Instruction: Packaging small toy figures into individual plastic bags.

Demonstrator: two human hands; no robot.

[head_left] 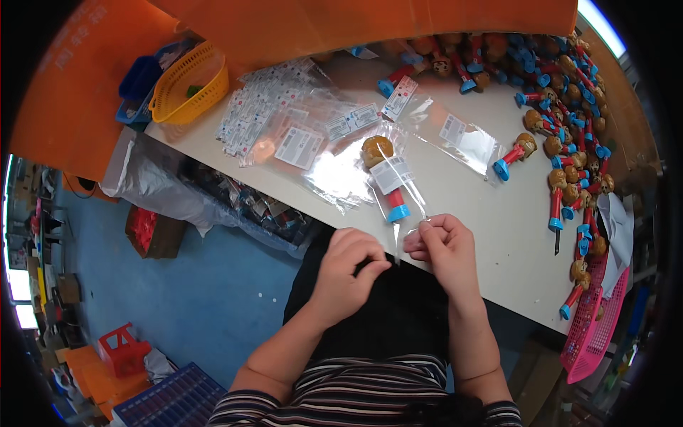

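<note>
A clear plastic bag lies at the table's near edge with a toy figure inside. The figure has a round brown head, a red body and a blue base, and a white printed label covers its middle. My right hand pinches the bag's open end at the right, between thumb and fingers. To the left, my left hand is closed, thumb against forefinger, beside the bag's lower corner; what it grips, if anything, is too small to make out.
Flat labelled bags and a stack of printed slips lie at left; another bag lies at right. Loose toy figures pile along the right and back. A yellow basket and a pink basket flank the table.
</note>
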